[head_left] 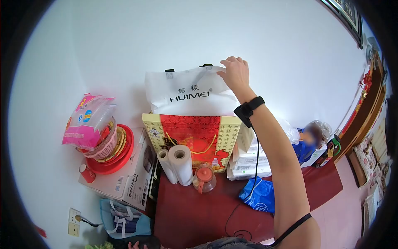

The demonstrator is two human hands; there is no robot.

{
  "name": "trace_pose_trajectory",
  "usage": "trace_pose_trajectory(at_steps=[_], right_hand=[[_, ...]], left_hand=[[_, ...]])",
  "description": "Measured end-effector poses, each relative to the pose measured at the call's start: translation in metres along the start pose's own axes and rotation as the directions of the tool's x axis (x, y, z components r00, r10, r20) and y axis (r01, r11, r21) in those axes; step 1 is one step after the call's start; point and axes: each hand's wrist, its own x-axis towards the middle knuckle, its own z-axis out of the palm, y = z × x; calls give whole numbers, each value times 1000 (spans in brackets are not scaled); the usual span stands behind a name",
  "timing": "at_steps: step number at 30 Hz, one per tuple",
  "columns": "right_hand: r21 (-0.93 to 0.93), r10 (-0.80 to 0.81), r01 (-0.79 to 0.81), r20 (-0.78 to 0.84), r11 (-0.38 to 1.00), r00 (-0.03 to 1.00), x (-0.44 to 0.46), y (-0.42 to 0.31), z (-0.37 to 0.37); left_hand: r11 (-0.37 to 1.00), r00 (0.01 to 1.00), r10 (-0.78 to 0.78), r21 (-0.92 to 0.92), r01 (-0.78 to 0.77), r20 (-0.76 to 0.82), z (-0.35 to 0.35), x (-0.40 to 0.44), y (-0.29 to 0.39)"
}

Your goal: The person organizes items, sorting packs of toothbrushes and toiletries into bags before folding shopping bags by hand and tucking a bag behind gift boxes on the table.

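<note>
My right hand (235, 74) is raised near the wall, its thumb and fingers closed on the top right corner of a white HUIMEI bag (190, 85). The bag stands upright behind a red and yellow gift box (188, 124). A black band with a cable is strapped around my right wrist. Of my left hand (137, 245), only fingertips show at the bottom edge, by a dark object, so I cannot see what they do.
Plastic film rolls (181, 166) and a glass jug with an orange lid (204, 178) stand before the box. A blue package (259, 194) lies on the red table (186, 220). At left, a carton (137, 186) bears red trays and a pink basket (105, 145).
</note>
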Motion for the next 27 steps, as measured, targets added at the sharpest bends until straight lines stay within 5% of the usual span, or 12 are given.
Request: trace_pose_trajectory(at_steps=[5, 7, 8, 13, 15, 16, 18, 19, 21, 23, 25, 27], right_hand=[[-56, 65, -55, 182, 997, 981, 13, 7, -3], [234, 144, -235, 350, 944, 926, 26, 17, -5], [367, 147, -410, 569, 835, 809, 35, 20, -15], [384, 252, -573, 626, 725, 738, 52, 38, -8], [76, 260, -300, 334, 951, 906, 37, 31, -2], [76, 258, -299, 333, 951, 907, 27, 30, 2], [-6, 76, -80, -281, 997, 957, 7, 25, 7], [-4, 67, -72, -281, 997, 957, -4, 18, 3], [332, 323, -203, -364, 921, 874, -38, 2, -8], [278, 525, -513, 34, 813, 850, -73, -8, -5], [43, 563, -651, 459, 758, 687, -91, 4, 27], [132, 519, -638, 471, 758, 714, -98, 22, 46]], left_hand=[[995, 995, 97, 22, -96, -20, 15, -3, -10], [988, 987, 155, 26, -154, -40, 15, -3, -11], [997, 997, 74, 3, -74, 5, 14, -4, -8], [991, 983, -130, -15, 133, 127, 12, -9, 1], [998, 998, 54, 25, -54, 13, 18, -12, -5], [998, 999, 53, 24, -53, 12, 19, -13, -6], [998, 999, -8, -62, 11, 36, 21, -15, -6], [998, 999, -16, -66, 19, 36, 26, -16, -13], [980, 978, 196, 31, -194, -75, 37, -19, -35], [984, 982, 178, 31, -177, -56, 38, -20, -36], [985, 985, 170, 37, -169, -35, 38, -22, -35], [992, 989, 123, -12, -122, 77, 39, -19, -34]])
